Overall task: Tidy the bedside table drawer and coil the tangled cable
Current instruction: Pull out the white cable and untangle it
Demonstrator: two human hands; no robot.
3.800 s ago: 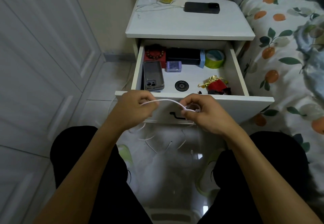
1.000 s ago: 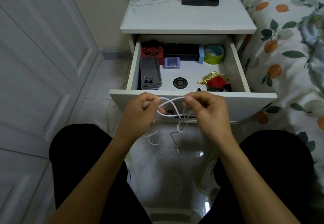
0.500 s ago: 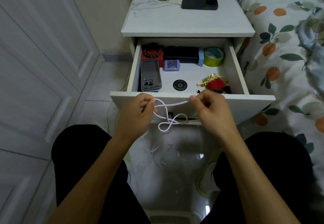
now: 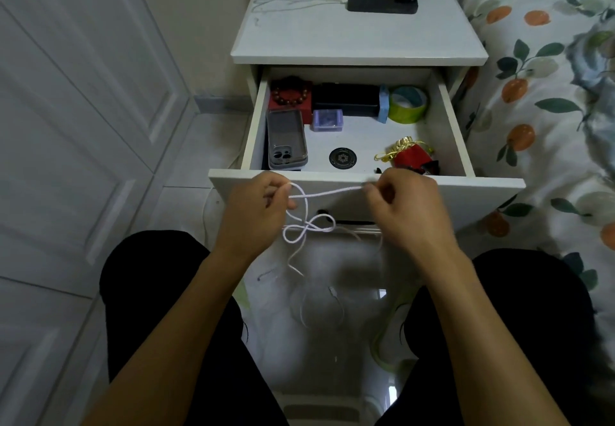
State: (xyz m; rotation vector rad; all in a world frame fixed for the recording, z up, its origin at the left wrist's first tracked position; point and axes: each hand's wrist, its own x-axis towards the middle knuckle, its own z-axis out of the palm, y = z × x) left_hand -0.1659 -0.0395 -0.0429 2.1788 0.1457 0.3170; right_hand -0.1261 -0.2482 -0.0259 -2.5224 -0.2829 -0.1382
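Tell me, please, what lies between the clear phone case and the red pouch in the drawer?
In the head view, a round black disc lies on the drawer floor between the phone case and the red pouch; the rest of that stretch is bare.

White cable (image 4: 324,191) stretched taut before the open drawer (image 4: 366,189), a loose knot of loops dangling below it.
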